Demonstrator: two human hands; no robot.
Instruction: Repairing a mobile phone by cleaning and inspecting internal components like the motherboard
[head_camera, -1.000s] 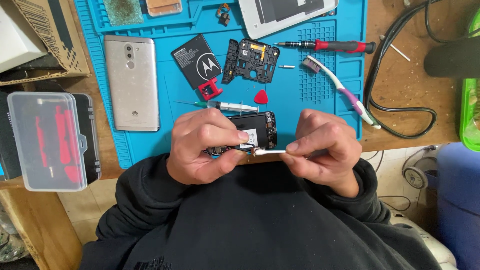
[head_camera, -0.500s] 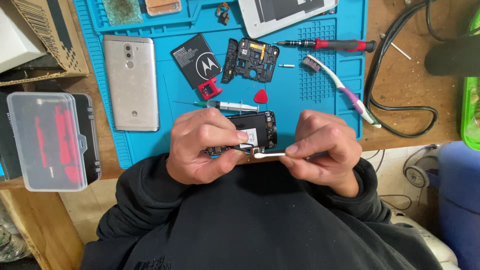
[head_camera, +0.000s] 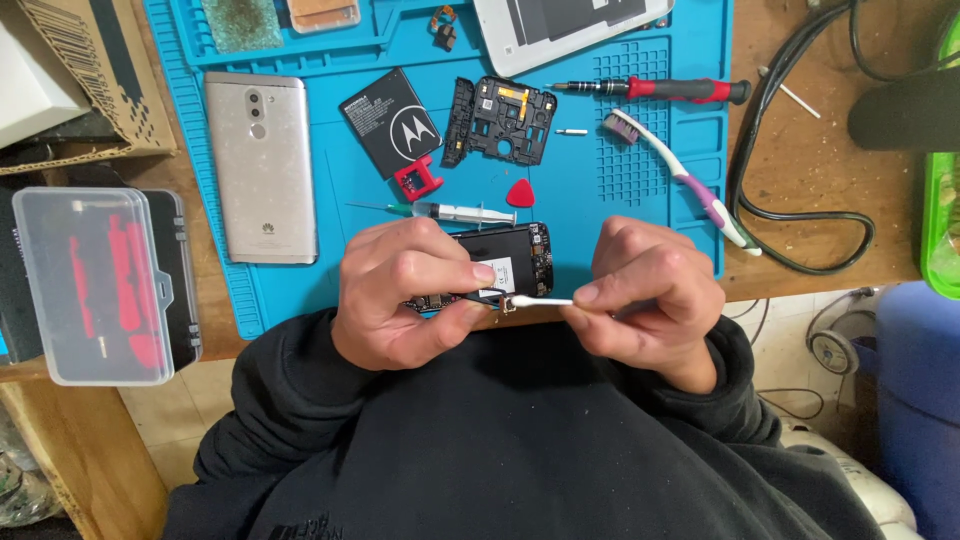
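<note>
Left hand (head_camera: 405, 290) curled tight around an opened black phone (head_camera: 505, 260) at the near edge of the blue work mat (head_camera: 620, 190), thumb and forefinger clamped on its lower end; right hand (head_camera: 645, 295) pinched shut on a white cotton swab (head_camera: 540, 301), tip touching the phone's bottom edge just beside the left thumb. Compared with half a second ago, barely changed: same grips, swab tip a touch nearer the left thumb. Farther up the mat, untouched: syringe (head_camera: 455, 211), red pick (head_camera: 519, 192), black battery (head_camera: 391, 122), toothbrush (head_camera: 680, 180), red-handled screwdriver (head_camera: 655, 90), silver phone (head_camera: 260, 165) toward the left edge.
</note>
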